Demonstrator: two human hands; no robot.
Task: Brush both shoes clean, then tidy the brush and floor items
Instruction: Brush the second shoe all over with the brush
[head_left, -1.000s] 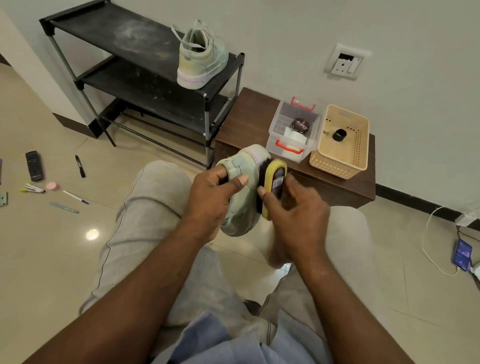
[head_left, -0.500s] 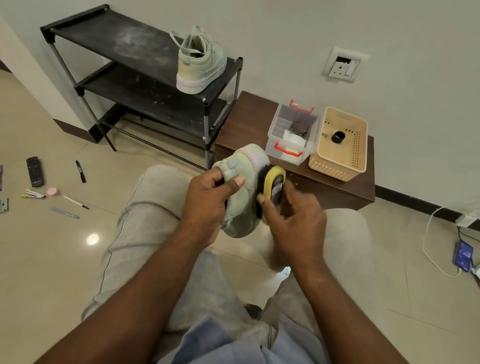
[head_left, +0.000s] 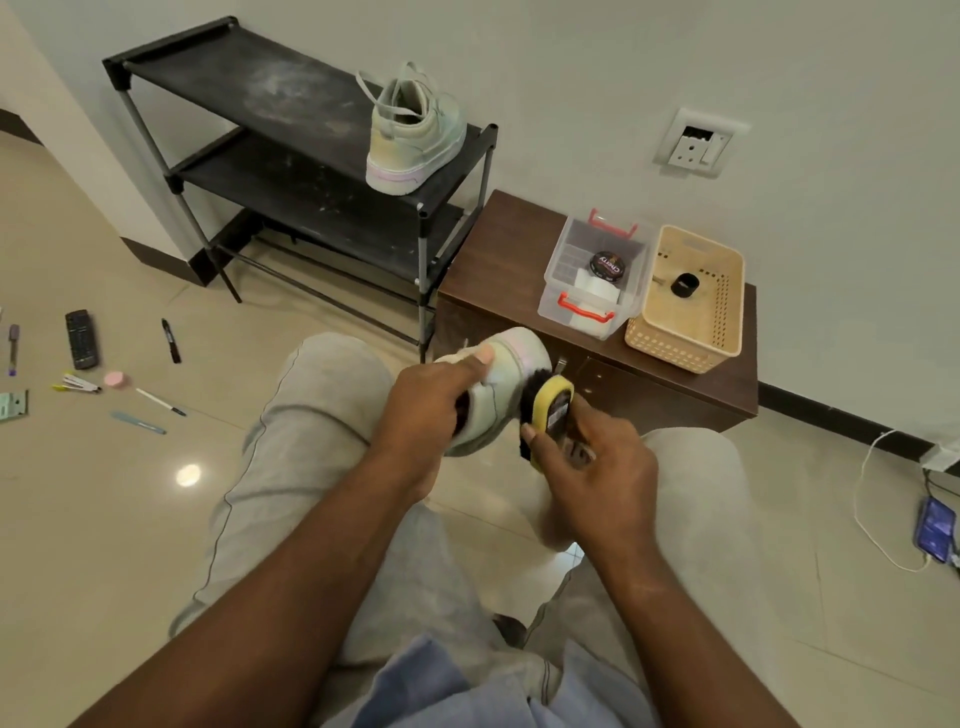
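Observation:
My left hand (head_left: 431, 400) grips a pale green shoe (head_left: 506, 379) over my knees, thumb on its upper. My right hand (head_left: 592, 462) holds a yellow shoe brush (head_left: 550, 410), and its black bristles press against the shoe's right side. The second pale green shoe (head_left: 415, 132) stands on the top shelf of a black shoe rack (head_left: 249, 67). Floor items lie at the left: a black remote (head_left: 81, 339), a black marker (head_left: 170, 340), a pink round item (head_left: 115, 379), a white pen (head_left: 158, 401), a blue nail file (head_left: 137, 422) and a stapler (head_left: 78, 384).
A low brown cabinet (head_left: 498, 260) stands right of the rack. On it sit a clear box (head_left: 558, 291) with a polish tin and a beige basket (head_left: 675, 338). A phone (head_left: 935, 527) on a white cable lies at the right. My grey-trousered legs fill the foreground.
The brush has slid a little down and right along the shoe's side. My left hand has turned the shoe slightly, its thumb now higher on the upper.

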